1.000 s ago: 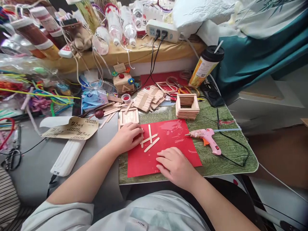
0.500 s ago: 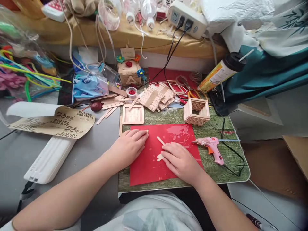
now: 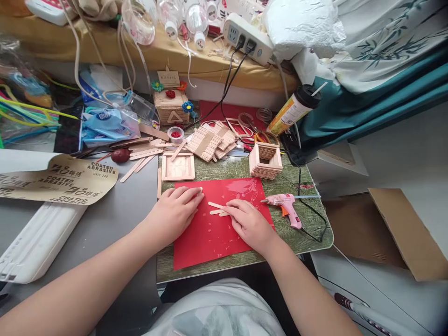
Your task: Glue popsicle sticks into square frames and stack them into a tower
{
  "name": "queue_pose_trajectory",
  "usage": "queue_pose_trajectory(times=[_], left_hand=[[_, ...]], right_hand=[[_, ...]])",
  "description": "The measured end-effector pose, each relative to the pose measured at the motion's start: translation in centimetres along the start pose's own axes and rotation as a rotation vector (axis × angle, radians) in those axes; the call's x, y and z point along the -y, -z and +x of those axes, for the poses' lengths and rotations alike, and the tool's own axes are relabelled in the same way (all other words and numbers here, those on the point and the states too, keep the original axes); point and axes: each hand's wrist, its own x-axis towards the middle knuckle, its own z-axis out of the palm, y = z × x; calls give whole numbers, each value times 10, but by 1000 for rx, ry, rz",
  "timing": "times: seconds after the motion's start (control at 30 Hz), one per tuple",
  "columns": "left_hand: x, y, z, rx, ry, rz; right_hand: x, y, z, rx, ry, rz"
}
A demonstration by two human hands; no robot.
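My left hand (image 3: pixel 178 212) rests on the left part of a red sheet (image 3: pixel 213 245). Its fingers are curled together, and a small pale tip shows at the fingertips; whatever lies under them is hidden. On the middle of the sheet, the fingers of my right hand (image 3: pixel 249 225) are closed over a few wooden craft sticks (image 3: pixel 216 205), whose rounded ends point left. The right ends of these sticks are covered by my fingers. A pink glue gun (image 3: pixel 287 207) lies to the right of that hand.
Beyond the sheet are a square stick frame (image 3: pixel 178 178), stacked craft sticks (image 3: pixel 201 145) and a hollow stick box (image 3: pixel 265 168). A tilted drink cup (image 3: pixel 292 112) stands behind. Sandpaper (image 3: pixel 84 179) lies left; the glue gun's black cord (image 3: pixel 317 212) curls along the right edge.
The view has shifted, so the scene sits further left. The sticks under my right hand have turned to lie flatter and closer together, and more of their length shows. My left hand stays put.
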Motion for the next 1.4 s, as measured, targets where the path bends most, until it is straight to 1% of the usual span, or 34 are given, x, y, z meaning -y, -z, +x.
queue_pose_trajectory(times=[0.1,0.2,0.37,0.43,0.57,0.67,0.77,0.83,0.9,1.03,1.1,1.27,1.4], left_hand=[[-4,-3,1,-44,5,-22],[-2,-3,2,-70,-13,-60],[7,1,0,-99,50,-68],[8,-1,0,-111,23,-82],[3,-7,3,-75,-92,-112],[-1,-8,5,-47,-61,-127],[-2,-5,6,-28,-24,-141],[-2,-3,6,-24,-18,-155],[-2,-2,7,-27,-15,-168],[-2,-2,8,-24,-7,-186],[-1,-2,8,-21,-1,-199],[3,-2,8,-13,-12,-212],[7,-4,6,-10,-56,-203]], right_hand=[[5,-1,1,-11,-6,17],[10,0,4,-38,1,14],[12,2,6,-84,-62,-130],[9,1,5,-71,-93,-160],[4,-4,5,-61,-119,-117],[1,-4,6,-78,-97,-94],[-2,-1,6,-162,-94,-83],[-1,2,5,-196,-105,-84],[1,3,1,-182,-88,-98],[5,2,-12,-82,20,-160],[4,-1,-18,-56,48,-177],[-1,-7,-23,-126,10,-149],[0,-7,-19,-110,-23,-138]])
